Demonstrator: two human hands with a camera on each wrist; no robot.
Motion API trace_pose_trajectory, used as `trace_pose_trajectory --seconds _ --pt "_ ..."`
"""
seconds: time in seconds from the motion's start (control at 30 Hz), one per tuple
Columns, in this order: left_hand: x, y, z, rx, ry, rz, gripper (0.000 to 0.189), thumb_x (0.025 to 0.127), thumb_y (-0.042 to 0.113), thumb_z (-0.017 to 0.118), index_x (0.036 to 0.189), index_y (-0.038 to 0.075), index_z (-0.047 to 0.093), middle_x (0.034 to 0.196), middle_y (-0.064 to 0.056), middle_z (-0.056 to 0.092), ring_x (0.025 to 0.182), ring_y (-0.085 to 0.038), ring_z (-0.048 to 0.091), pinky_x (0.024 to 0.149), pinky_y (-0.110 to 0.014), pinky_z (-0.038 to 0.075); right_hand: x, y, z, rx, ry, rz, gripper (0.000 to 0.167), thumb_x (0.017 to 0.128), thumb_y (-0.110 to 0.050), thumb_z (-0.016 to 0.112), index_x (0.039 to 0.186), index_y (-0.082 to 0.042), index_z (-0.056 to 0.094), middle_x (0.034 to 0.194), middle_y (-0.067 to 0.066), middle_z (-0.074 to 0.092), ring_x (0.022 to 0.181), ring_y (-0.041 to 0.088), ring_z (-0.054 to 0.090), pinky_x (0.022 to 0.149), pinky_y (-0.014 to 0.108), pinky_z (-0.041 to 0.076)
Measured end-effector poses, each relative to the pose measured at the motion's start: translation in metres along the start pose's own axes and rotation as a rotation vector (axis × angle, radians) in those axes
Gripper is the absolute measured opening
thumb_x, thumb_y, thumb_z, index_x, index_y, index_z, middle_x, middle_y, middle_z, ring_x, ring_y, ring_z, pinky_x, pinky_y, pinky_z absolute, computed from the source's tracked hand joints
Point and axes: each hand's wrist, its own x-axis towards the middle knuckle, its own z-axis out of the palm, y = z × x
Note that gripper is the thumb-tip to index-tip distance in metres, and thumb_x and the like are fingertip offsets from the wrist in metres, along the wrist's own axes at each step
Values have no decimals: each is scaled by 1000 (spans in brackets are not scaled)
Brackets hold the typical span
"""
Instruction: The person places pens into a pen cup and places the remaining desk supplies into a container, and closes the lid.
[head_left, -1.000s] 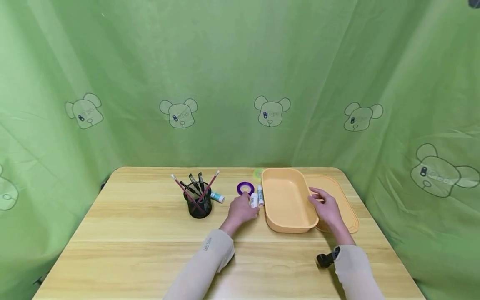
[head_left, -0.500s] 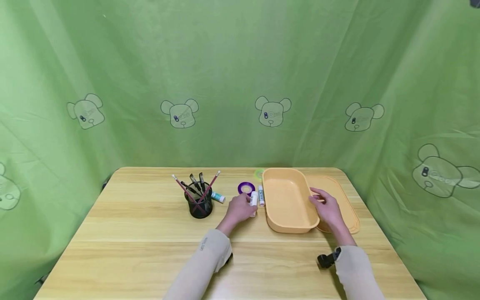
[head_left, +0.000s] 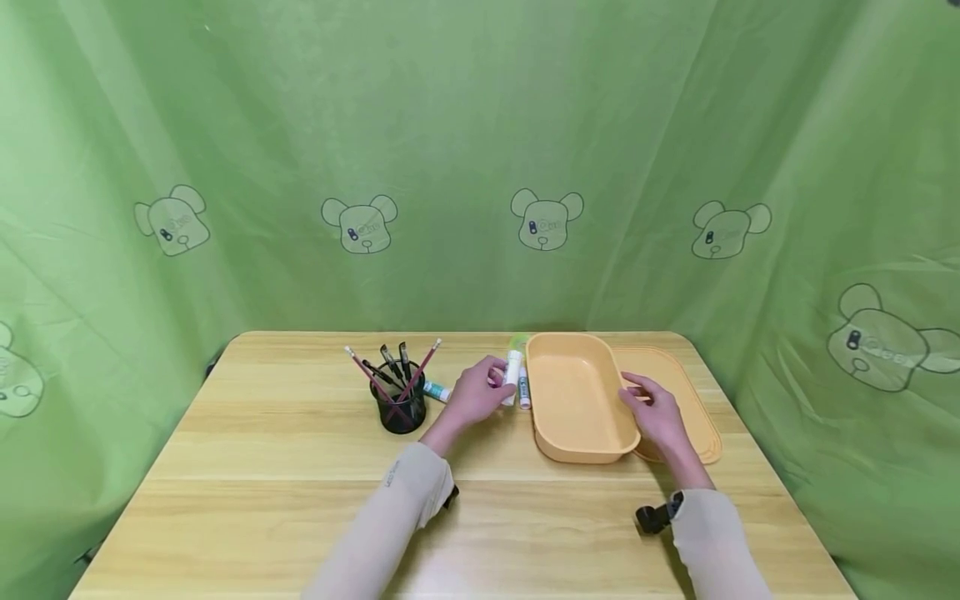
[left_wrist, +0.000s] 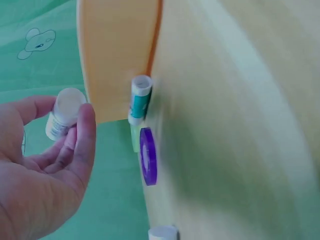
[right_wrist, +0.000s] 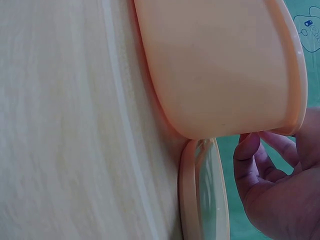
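In the head view my left hand [head_left: 474,396] holds a white glue stick [head_left: 513,367] upright, left of the peach plastic box [head_left: 581,456]. The left wrist view shows thumb and fingers around its sides, raised off the table. Another glue stick [left_wrist: 140,100] with a teal label lies against the box wall. Near it is a purple tape roll [left_wrist: 148,156], hidden by my left hand in the head view. My right hand [head_left: 656,417] grips the box's right rim, with fingertips under the lip in the right wrist view.
The peach lid [head_left: 682,396] lies right of the box, partly under it. A black mesh pen holder [head_left: 401,414] with pencils and pens stands left, a teal glue stick [head_left: 437,391] beside it. A light-green round item [head_left: 517,341] lies at the back. Green curtain [head_left: 450,167] surrounds the table.
My left hand has lifted the white glue stick off the table and moved it up and back, now covering the purple tape roll. My right hand stays at the box rim.
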Motion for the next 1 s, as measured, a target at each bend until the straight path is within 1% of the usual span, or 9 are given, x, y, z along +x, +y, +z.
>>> trace_pose_trajectory --seconds 0.1,0.27,0.33,0.47,0.53,0.67,0.8,0.9,1.0 --pt "4 4 -2 -46 -21 33 43 96 17 74 135 8 59 103 -4 65 74 -22 73 64 -24 60 0 1 -1 0 -1 -1 47 106 -24 60 149 -6 54 131 27 63 100 25 60 72 14 51" --pt "8 10 -1 -91 -34 41 44 97 17 73 137 9 58 103 -4 64 82 -32 75 66 -28 61 1 1 -1 -4 5 -9 47 106 -24 60 149 -6 55 130 27 64 98 22 60 72 14 51" --pt "9 13 1 -91 -29 46 44 97 16 73 137 9 58 102 -5 64 82 -30 74 67 -29 62 2 1 -1 -5 7 -12 47 106 -25 60 148 -6 55 129 27 64 96 20 60 71 15 51" --pt "13 18 4 -66 -1 79 46 97 17 73 139 9 58 104 -5 66 80 -16 66 68 -23 59 3 0 1 -4 5 -9 47 106 -26 60 149 -7 55 129 26 65 94 17 59 71 16 52" --pt "15 22 8 -56 10 101 46 97 17 73 140 10 58 106 -6 67 79 -12 63 67 -22 57 4 -1 1 -3 4 -7 47 106 -26 60 149 -8 55 129 25 65 94 17 59 71 16 53" --pt "19 27 19 -85 -4 124 48 97 17 72 143 12 57 110 -6 67 80 -11 62 66 -22 58 3 -1 -1 6 7 -2 48 106 -27 60 150 -8 54 130 26 64 96 19 60 70 16 53" --pt "21 30 35 -107 -28 138 49 96 17 74 142 13 58 109 -5 66 82 -10 63 65 -22 60 1 1 -1 14 -7 10 49 106 -29 59 151 -9 53 131 25 63 96 20 60 70 17 54" --pt "22 30 46 -83 -33 155 48 96 16 75 141 15 59 107 -3 66 81 -8 62 65 -21 59 -1 2 0 15 -13 10 49 106 -29 59 151 -9 53 130 25 63 95 19 60 70 18 55" --pt "24 29 56 -21 -31 182 47 96 17 75 140 16 59 106 -1 66 80 -6 61 64 -19 58 -1 3 1 16 -8 4 49 106 -28 59 151 -9 54 129 25 63 95 19 60 70 18 55"
